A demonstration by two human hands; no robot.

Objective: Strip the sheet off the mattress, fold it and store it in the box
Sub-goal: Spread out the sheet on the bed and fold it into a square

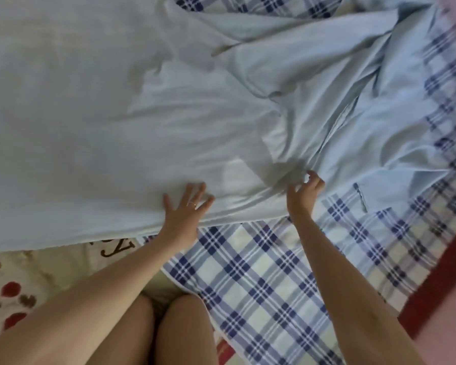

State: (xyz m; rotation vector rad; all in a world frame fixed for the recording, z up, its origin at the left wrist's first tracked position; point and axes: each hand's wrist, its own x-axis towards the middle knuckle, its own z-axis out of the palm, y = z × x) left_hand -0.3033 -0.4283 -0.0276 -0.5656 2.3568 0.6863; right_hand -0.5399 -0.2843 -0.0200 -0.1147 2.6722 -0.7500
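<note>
A pale blue sheet (90, 114) lies spread over the mattress, smooth on the left and bunched into deep folds on the right. My left hand (186, 206) rests flat on the sheet's near edge, fingers spread, a ring on one finger. My right hand (304, 192) is just to the right, at the same edge, its fingers curled at a fold of the sheet; whether they pinch the cloth is unclear. No box is in view.
Under the sheet lies a blue and white plaid cover (261, 285), bare at the near right and far top. A cream cloth with red flowers and lettering (16, 285) is at the near left. A red surface (437, 293) borders the right. My knees are at the bottom.
</note>
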